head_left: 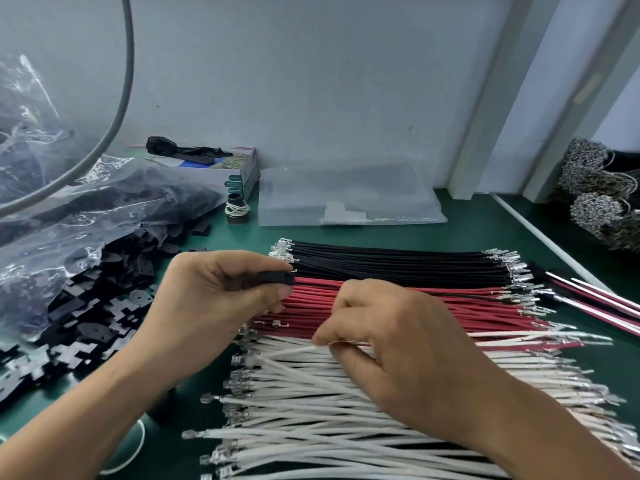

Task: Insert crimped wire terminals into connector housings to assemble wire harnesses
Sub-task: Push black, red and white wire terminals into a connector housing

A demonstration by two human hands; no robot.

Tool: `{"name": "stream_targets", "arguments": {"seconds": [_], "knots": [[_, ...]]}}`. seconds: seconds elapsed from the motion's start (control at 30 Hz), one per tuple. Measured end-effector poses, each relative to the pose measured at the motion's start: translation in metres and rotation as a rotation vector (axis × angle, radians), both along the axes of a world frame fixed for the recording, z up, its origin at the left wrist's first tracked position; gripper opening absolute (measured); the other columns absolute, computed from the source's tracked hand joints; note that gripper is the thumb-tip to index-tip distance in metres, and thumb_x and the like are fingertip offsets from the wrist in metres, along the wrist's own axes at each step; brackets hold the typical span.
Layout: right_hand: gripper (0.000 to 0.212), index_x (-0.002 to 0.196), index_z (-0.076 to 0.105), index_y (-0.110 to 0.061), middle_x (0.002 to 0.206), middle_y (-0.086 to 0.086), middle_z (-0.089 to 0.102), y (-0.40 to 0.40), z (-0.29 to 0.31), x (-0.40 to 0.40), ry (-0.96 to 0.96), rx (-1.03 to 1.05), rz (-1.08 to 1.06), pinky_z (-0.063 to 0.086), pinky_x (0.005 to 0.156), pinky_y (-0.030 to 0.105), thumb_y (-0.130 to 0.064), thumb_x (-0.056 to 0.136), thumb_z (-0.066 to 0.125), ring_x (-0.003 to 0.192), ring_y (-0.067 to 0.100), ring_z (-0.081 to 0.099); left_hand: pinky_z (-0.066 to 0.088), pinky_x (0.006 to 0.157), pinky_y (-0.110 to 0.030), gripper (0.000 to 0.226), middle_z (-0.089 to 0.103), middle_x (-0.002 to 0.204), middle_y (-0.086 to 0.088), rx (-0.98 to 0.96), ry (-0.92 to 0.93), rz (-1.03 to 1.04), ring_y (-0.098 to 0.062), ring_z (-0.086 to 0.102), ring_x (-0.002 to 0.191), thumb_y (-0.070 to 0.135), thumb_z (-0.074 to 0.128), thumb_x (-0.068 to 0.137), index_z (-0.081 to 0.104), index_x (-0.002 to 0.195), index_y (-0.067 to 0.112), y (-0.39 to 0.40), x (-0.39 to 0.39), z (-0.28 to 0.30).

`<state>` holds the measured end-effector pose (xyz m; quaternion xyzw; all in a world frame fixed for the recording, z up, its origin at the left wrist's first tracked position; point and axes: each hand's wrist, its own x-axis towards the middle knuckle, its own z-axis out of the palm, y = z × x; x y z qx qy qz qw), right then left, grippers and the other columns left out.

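My left hand [221,289] pinches a black housing [277,278] between thumb and fingers, its open end turned right, toward the wires. My right hand [391,344] is curled down over the white wires [311,410], thumb and forefinger closed on one white wire [287,351] near its left end; that wire lies slanted across the rest of the pile. I cannot tell whether it is lifted clear or only nipped.

I judge this to be the picking step: housing ready, terminal not yet presented. Next the wire's crimped tip must come up to the housing mouth, lined up straight and turned the right way, then be pushed home. The terminal is small, so alignment will matter more than force.

Under and beyond my hands the wires lie in three bands on the green mat [467,209]: black wires [398,261] farthest, red wires [450,310] in the middle, white nearest, all with metal terminals at both ends. To the left, loose black housings [86,306] spill from a clear bag [69,223]. Behind stand a small box [221,174] and a flat clear pouch [346,199]. Finished harnesses [602,303] appear at the right edge.
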<state>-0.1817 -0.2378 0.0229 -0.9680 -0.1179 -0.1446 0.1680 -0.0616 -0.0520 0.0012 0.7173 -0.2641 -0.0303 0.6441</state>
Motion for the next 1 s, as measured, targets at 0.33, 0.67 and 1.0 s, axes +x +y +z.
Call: {"name": "stream_targets", "arguments": {"seconds": [0.33,0.67,1.0], "knots": [[0.012,0.083,0.070,-0.030,0.082,-0.019,0.055,0.009,-0.005,0.000,0.119,0.009,0.126,0.039,0.073,0.021,-0.041,0.087,0.066,0.083,-0.002,0.050,0.063,0.067,-0.026,0.027,0.078,0.075,-0.013,-0.017,0.000,0.005,-0.028,0.074,0.064,0.007,0.084,0.066,0.083,0.090,0.020,-0.001,-0.004,0.002],[0.015,0.085,0.062,-0.034,0.085,-0.016,0.059,-0.017,0.003,0.004,-0.050,0.292,-0.172,0.044,0.063,0.021,-0.024,0.096,0.060,0.079,0.007,0.057,0.065,0.070,-0.031,0.028,0.079,0.081,-0.014,-0.061,0.081,-0.042,-0.033,0.076,0.071,0.009,0.084,0.062,0.084,0.088,0.020,0.001,-0.004,0.003],[0.011,0.083,0.068,-0.031,0.081,-0.016,0.055,-0.015,0.001,0.005,-0.318,0.079,-0.157,0.048,0.056,0.025,-0.037,0.092,0.065,0.067,0.006,0.055,0.065,0.069,-0.031,0.032,0.079,0.083,-0.018,-0.082,0.115,-0.089,-0.032,0.076,0.069,0.016,0.086,0.058,0.084,0.090,0.014,0.001,-0.005,0.004]]}}
